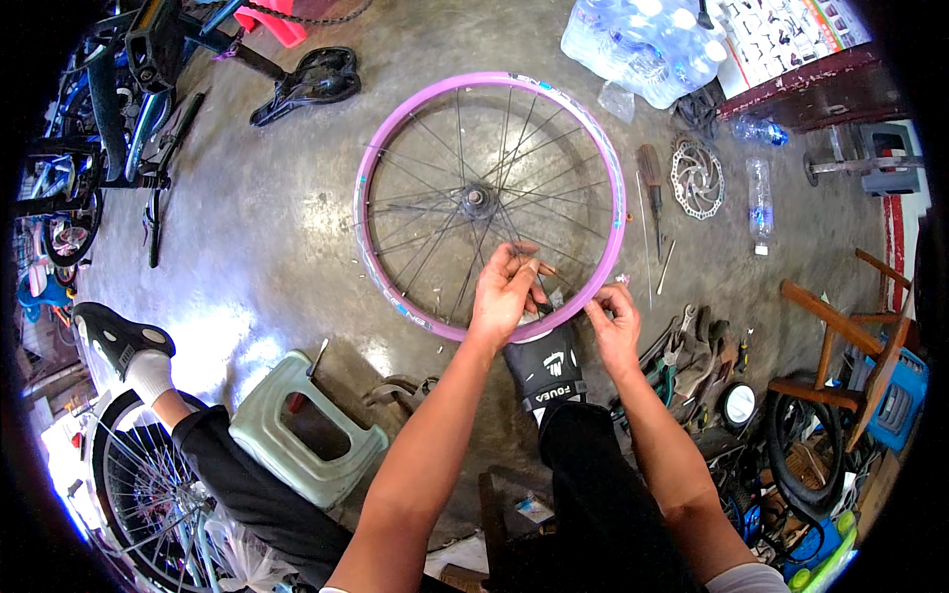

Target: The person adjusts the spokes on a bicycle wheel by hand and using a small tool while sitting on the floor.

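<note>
A bicycle wheel with a pink-purple rim (619, 188), dark spokes and a hub (475, 201) lies in front of me, its near edge over my black sandal (547, 364). My left hand (506, 294) reaches inside the rim, below the hub, with its fingers closed around a spoke. At the outer near-right edge of the rim is my right hand (615, 324), thumb and fingers pinched together against it. Whatever those fingertips hold is too small to make out.
Right of the wheel lie a screwdriver (651, 178), a brake disc (698, 180) and a plastic bottle (759, 203). Gloves and pliers (667, 368) are nearer. A green stool (272, 450) stands left, a saddle (321, 81) far left, bottled water (643, 49) at the back.
</note>
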A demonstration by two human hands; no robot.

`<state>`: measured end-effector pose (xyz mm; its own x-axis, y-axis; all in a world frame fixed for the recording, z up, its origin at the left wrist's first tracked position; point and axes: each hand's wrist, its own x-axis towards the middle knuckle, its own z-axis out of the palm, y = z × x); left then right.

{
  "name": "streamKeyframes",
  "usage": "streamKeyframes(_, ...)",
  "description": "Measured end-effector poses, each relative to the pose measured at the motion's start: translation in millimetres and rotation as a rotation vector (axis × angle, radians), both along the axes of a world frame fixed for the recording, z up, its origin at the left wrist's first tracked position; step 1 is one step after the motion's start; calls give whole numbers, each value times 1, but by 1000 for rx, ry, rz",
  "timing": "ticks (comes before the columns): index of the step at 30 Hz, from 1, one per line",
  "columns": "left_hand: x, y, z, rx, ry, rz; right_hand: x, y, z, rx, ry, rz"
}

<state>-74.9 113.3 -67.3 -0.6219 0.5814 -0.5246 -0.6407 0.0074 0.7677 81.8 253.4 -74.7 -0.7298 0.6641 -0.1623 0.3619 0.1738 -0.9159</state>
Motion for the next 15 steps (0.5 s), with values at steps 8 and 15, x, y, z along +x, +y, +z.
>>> streamKeyframes(8,-2,2,8,-18,-14,-1,-3,0,-2,-19,19,-24)
streamKeyframes(15,-2,1,5,-22,-7,-15,-5,0,-1,-115,34,-63)
